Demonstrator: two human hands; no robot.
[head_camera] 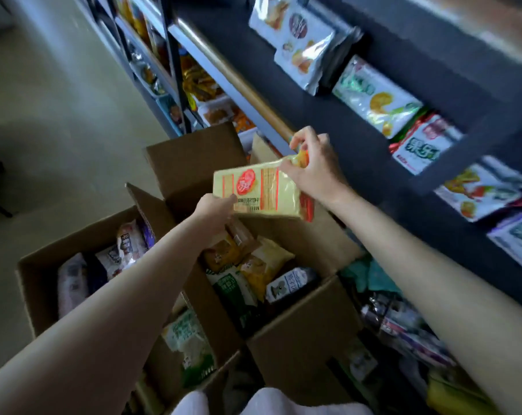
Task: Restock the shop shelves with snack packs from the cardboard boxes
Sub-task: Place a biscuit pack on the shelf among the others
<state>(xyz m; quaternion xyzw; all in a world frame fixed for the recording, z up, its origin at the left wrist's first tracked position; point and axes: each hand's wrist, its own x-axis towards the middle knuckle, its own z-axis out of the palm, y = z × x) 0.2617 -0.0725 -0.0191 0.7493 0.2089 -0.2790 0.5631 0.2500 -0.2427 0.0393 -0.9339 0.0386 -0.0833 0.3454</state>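
White fabric [271, 399] at bottom edge, nearest the camera. Just beyond it, two open cardboard boxes side by side on the floor. Left box [41, 283] holds white and dark snack bags. Right box [298, 333] is full of mixed packs: green-and-white bags [232, 292], orange and yellow packs [253, 262], one grey-white pack with a cartoon figure [286, 284]. Its far flaps stand upright.

Both forearms reach out over the right box. Yellow biscuit pack [262, 190], red round logo on the face, is held in the air above that box, roughly level, clear of the contents below. Left hand [214, 209] has its grip closed on the pack's near left corner. Right hand [310, 163] has its grip closed on the pack's far right end, fingers curled and pinching the crimped edge.

Right of the boxes, low down: a heap of blurred packs and teal wrapping [373, 277].

Further out, dark shelf unit [418, 163] on the right carries rows of snack packs: white-and-silver [298, 46], green-and-white with orange print [376, 97], red-edged with green lettering [421, 145]. More shelving [152, 55] with orange packs runs off along the pale floor [59, 115] to the far end.
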